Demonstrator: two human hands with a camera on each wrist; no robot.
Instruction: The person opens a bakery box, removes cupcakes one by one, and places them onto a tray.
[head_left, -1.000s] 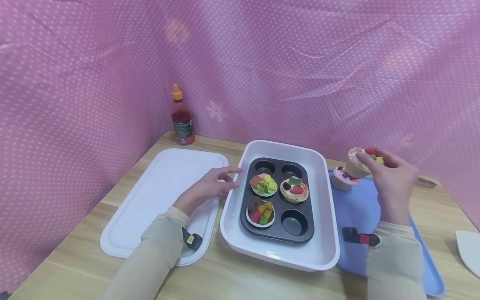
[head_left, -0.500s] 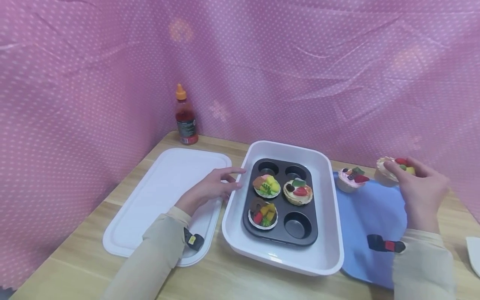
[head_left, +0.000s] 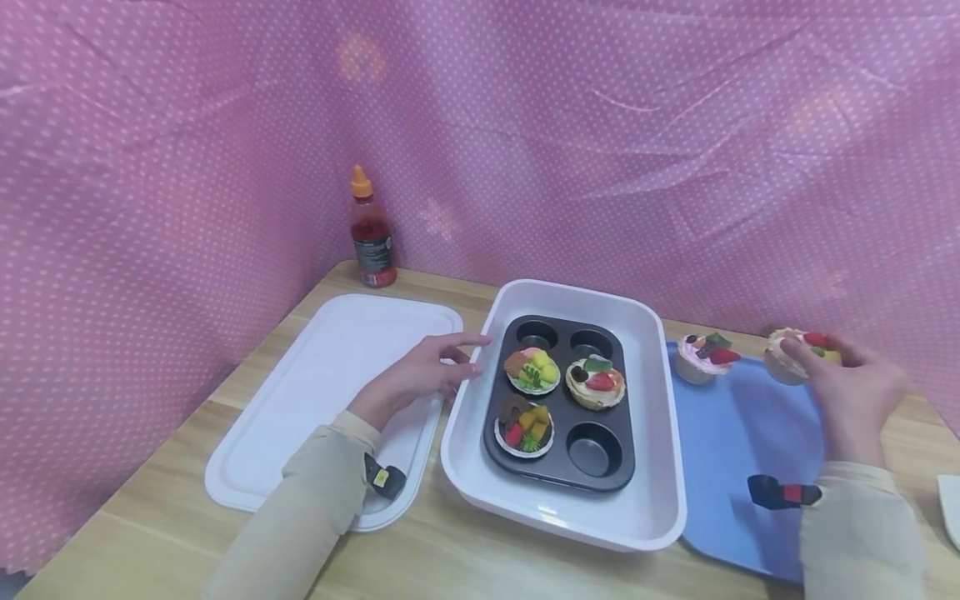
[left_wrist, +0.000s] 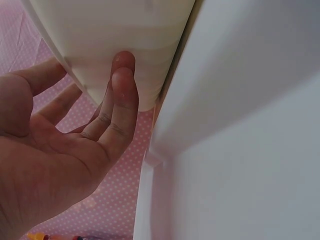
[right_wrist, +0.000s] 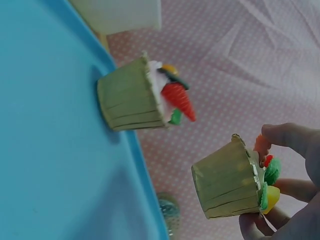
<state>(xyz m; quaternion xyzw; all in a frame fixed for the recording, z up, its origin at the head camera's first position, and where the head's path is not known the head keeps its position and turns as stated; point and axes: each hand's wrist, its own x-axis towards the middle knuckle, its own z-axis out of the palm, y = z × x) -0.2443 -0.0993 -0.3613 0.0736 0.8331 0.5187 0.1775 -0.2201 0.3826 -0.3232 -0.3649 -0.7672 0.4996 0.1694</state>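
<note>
My right hand (head_left: 858, 392) pinches a fruit-topped cupcake (right_wrist: 227, 180) by its upper rim. It hangs in the air over the back of the blue tray (head_left: 742, 467), apart from the tray surface. A second cupcake with pink cream and a strawberry (head_left: 702, 360) stands upright on that tray, to the left. My left hand (head_left: 420, 371) touches the left side of the white bin (head_left: 465, 492) with loosely bent fingers; fingertips rest against its outer wall (left_wrist: 150, 40). Inside the bin lies a dark muffin pan (head_left: 525, 471) bearing three fruit tarts, one being a cream tart (head_left: 596, 383).
A white lid-like tray (head_left: 300, 417) lies left of the bin, partly under my left forearm. The red sauce bottle (head_left: 372, 237) stands at the back left. A white object (head_left: 950, 504) shows at the right edge. Pink dotted cloth (head_left: 525, 150) hangs behind the table.
My right hand has moved right with its cupcake, away from the pink-cream cupcake, then slightly lower. My left hand has stayed at the bin's side. The head view has shifted slightly.
</note>
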